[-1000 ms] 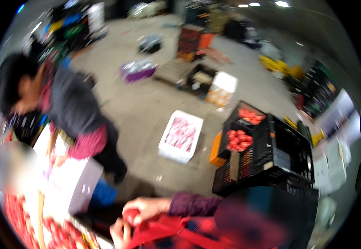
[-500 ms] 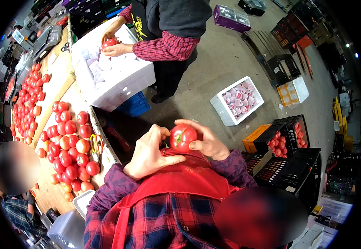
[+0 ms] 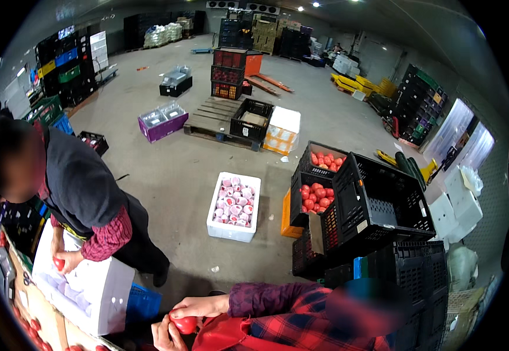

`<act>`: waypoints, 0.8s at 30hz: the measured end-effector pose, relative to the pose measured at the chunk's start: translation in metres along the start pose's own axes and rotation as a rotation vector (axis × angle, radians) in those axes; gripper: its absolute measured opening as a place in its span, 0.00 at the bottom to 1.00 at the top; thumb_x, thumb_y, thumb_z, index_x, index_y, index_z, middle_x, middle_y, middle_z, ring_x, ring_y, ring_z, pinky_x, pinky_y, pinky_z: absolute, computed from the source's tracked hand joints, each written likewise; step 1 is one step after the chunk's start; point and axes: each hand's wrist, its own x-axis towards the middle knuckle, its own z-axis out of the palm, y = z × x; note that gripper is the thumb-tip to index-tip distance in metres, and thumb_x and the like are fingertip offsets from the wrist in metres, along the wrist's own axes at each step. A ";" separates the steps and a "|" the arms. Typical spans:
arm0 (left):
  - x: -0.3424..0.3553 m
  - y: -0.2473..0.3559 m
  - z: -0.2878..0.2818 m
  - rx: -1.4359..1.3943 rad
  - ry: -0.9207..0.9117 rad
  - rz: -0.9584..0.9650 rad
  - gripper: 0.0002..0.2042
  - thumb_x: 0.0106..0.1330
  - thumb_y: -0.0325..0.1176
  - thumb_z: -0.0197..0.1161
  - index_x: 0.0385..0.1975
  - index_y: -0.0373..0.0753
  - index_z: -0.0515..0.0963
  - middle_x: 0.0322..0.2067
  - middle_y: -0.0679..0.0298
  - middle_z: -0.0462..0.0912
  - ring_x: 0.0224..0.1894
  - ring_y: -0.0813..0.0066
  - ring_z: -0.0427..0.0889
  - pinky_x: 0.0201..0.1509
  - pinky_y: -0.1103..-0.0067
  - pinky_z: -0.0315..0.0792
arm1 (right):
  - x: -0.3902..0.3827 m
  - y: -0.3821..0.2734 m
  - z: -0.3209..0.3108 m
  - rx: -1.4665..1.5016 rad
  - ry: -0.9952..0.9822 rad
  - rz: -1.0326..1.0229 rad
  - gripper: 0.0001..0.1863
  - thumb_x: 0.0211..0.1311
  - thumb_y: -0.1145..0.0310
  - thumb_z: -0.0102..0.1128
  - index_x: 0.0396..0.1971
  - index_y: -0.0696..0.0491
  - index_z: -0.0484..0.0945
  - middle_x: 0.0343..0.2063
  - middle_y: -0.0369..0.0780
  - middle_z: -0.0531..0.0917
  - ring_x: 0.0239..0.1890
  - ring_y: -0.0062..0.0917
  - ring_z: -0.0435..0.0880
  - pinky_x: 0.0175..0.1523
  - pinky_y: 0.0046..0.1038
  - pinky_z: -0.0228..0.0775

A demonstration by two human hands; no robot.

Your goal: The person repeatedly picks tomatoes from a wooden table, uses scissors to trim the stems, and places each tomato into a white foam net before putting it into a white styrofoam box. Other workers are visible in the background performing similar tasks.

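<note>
A red tomato (image 3: 184, 325) is held low in front of my red apron. My right hand (image 3: 203, 306) wraps over its top, reaching in with a purple patterned sleeve. Against the tomato's left side are the curled fingers of my left hand (image 3: 166, 336); that arm is out of sight. Across the bench corner a co-worker holds another tomato (image 3: 60, 264) in both hands above a white foam box (image 3: 111, 292) with white wrapping inside. More loose tomatoes (image 3: 33, 333) lie on the wooden bench (image 3: 55, 319) at lower left.
A white foam box (image 3: 234, 235) of net-wrapped tomatoes stands on the floor ahead. To my right are black crates (image 3: 383, 199), some holding tomatoes (image 3: 317, 198). A blue crate (image 3: 143, 301) sits beside the bench. Farther off are a wooden pallet (image 3: 210, 120) and a purple box (image 3: 163, 123).
My view has swung up and to the right, so the bench now shows only at lower left. My left fingers have come onto the tomato, which my right hand keeps holding.
</note>
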 end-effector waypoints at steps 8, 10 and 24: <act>-0.008 -0.002 -0.004 0.047 -0.085 -0.122 0.06 0.66 0.28 0.58 0.35 0.32 0.78 0.29 0.50 0.79 0.30 0.57 0.79 0.37 0.71 0.74 | 0.004 0.005 -0.004 -0.285 0.064 -0.011 0.29 0.63 0.46 0.55 0.50 0.58 0.74 0.36 0.38 0.80 0.31 0.21 0.80 0.23 0.21 0.71; -0.011 -0.001 -0.008 0.009 -0.138 -0.186 0.06 0.66 0.29 0.58 0.34 0.32 0.78 0.28 0.50 0.79 0.30 0.59 0.79 0.37 0.72 0.73 | 0.001 0.005 -0.003 -0.352 0.090 -0.008 0.28 0.62 0.48 0.56 0.49 0.57 0.75 0.36 0.38 0.80 0.32 0.22 0.80 0.23 0.22 0.71; -0.015 -0.013 -0.012 -0.670 -0.163 -0.525 0.09 0.69 0.29 0.55 0.26 0.36 0.71 0.20 0.69 0.70 0.22 0.84 0.67 0.29 0.82 0.68 | -0.017 -0.025 0.002 -0.346 -0.007 -0.249 0.23 0.52 0.63 0.57 0.48 0.57 0.77 0.42 0.39 0.82 0.44 0.22 0.80 0.53 0.26 0.71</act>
